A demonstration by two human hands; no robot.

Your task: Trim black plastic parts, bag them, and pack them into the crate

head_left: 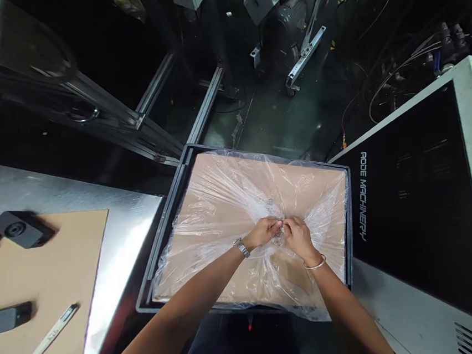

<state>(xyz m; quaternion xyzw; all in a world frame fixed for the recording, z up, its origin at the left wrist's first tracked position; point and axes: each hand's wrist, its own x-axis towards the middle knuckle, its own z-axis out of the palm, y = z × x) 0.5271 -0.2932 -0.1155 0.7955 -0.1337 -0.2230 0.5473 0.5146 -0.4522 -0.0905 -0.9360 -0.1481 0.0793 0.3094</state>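
A clear plastic bag [217, 197] is gathered over a flat sheet of brown cardboard [315, 179], its folds running in toward the middle. Both of my hands meet at that gathered spot. My left hand [263, 231], below a metal watch, is closed with its fingertips pinching the film. Right beside it, my right hand [298, 236], with a bangle at the wrist, also pinches the plastic. The fingertips of the two hands nearly touch. A dark crate [165, 220] surrounds the bag and cardboard.
To the left, a metal table [132, 217] carries a cardboard sheet [74, 250], several dark grey blocks with round fittings [22, 229] and a slim white-handled tool [54, 331]. A large machine cabinet [409, 199] stands close on the right. Metal frame rails [207, 104] lie beyond the crate.
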